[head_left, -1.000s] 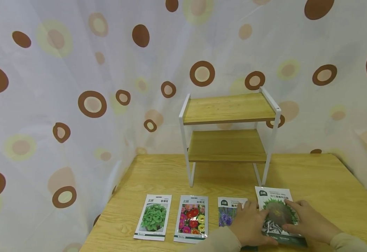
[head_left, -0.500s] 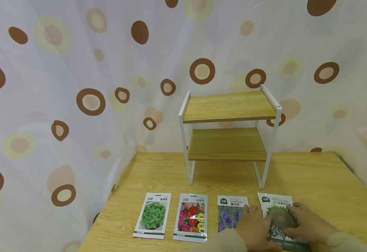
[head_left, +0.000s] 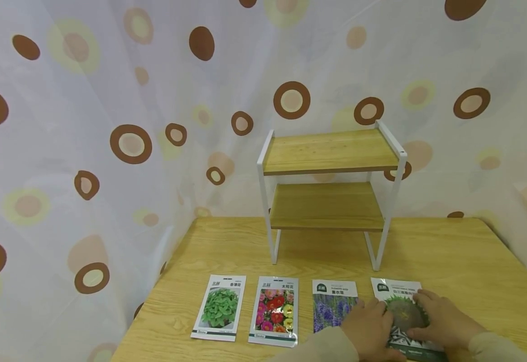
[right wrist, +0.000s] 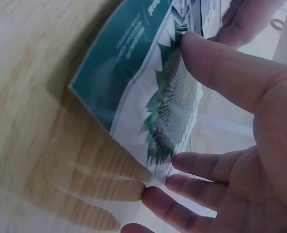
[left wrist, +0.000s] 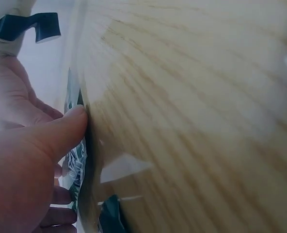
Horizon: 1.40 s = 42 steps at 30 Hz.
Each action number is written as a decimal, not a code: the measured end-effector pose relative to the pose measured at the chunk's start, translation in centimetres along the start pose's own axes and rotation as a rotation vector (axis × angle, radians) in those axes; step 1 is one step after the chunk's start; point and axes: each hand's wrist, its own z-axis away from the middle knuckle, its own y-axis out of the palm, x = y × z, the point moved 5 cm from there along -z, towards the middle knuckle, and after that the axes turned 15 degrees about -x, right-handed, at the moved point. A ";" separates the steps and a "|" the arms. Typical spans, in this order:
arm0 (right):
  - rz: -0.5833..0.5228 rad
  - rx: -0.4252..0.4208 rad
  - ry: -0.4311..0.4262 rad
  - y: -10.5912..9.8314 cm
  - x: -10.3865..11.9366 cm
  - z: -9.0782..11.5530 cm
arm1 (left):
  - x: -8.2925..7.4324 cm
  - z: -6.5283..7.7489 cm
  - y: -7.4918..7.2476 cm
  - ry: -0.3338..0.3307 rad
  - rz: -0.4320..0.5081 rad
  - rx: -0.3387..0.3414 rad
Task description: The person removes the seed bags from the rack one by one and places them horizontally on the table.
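Note:
A sunflower seed packet [head_left: 403, 315] lies face up near the table's front right, between both hands. My left hand [head_left: 368, 329] touches its left edge and covers part of the lavender seed packet [head_left: 329, 309]. In the left wrist view the thumb [left wrist: 66, 128] runs along the sunflower packet's edge. At the right side, my right hand [head_left: 446, 322] has its fingertips on the sunflower packet's face and edge. The right wrist view shows the thumb [right wrist: 216, 63] over the printed flower head, the other fingers spread along the edge.
To the left lie a mint seed packet [head_left: 220, 307] and a packet with bright mixed flowers [head_left: 273, 311], spaced in a row. Behind them stands a two-tier wooden shelf [head_left: 329, 153] with a white frame. A dotted curtain [head_left: 168, 65] borders the wooden table [head_left: 467, 261].
The sunflower packet has slid towards me and slightly right, with both hands moving along on it. More of the lavender packet's top shows. The view has shifted slightly.

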 end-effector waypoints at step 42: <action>-0.030 -0.009 -0.004 0.3 -0.6 0.3 | -0.6 -0.8 0.5 0.034 0.018 -0.011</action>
